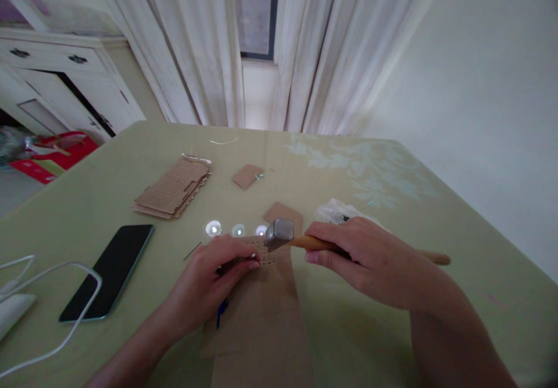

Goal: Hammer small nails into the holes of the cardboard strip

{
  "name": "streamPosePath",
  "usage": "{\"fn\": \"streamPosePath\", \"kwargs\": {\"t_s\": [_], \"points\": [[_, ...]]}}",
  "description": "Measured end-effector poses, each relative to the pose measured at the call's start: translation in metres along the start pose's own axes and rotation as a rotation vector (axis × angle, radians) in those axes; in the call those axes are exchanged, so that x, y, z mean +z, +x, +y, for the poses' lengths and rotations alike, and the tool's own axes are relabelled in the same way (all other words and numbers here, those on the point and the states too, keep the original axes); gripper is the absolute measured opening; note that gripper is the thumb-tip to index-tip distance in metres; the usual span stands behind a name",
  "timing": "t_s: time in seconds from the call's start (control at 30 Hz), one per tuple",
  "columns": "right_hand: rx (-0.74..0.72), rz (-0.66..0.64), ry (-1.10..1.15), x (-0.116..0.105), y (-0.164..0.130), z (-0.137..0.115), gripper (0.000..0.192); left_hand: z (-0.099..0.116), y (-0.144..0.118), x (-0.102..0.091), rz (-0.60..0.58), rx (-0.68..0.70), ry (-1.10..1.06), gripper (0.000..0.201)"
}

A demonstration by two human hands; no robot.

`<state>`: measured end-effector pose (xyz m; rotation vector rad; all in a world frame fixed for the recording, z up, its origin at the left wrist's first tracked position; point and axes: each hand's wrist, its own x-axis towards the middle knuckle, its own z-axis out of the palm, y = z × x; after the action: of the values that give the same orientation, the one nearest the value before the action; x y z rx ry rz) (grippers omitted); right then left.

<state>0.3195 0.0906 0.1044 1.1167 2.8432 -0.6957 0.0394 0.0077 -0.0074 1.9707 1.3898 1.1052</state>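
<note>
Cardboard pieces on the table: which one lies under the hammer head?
The long perforated cardboard strip nearest the camera, pinned by the left hand; the others lie farther away, untouched.

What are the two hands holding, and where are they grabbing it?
The right hand holds a hammer by its wooden handle. The left hand pinches a small tool against the brown strip; the exact grip is hidden.

No readable text, labels or numbers anywhere. The phone [107, 272] screen was dark and blank; the red packaging [54, 154] on the floor at left was too blurred to read.
</note>
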Motion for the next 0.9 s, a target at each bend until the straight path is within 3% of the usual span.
{"fn": "streamPosePath", "kwargs": {"t_s": [0.23, 0.57, 0.77, 0.9], "points": [[-0.021, 0.002, 0.000, 0.0020, 0.0017, -0.0009, 0.019, 0.0025, 0.0012, 0.0001, 0.003, 0.118, 0.030, 0.014], [-0.037, 0.025, 0.038, 0.0016, 0.0008, -0.0007, 0.020, 0.0024, 0.0005, 0.0008, -0.007, 0.138, 0.046, 0.015], [-0.087, 0.083, 0.229, 0.0012, -0.0021, 0.0013, 0.024, 0.0026, -0.0013, 0.0019, -0.021, 0.137, 0.065, 0.012], [-0.106, 0.040, 0.203, 0.0026, -0.0015, 0.0000, 0.022, 0.0024, -0.0005, 0.0020, -0.029, 0.131, 0.084, 0.015]]}}
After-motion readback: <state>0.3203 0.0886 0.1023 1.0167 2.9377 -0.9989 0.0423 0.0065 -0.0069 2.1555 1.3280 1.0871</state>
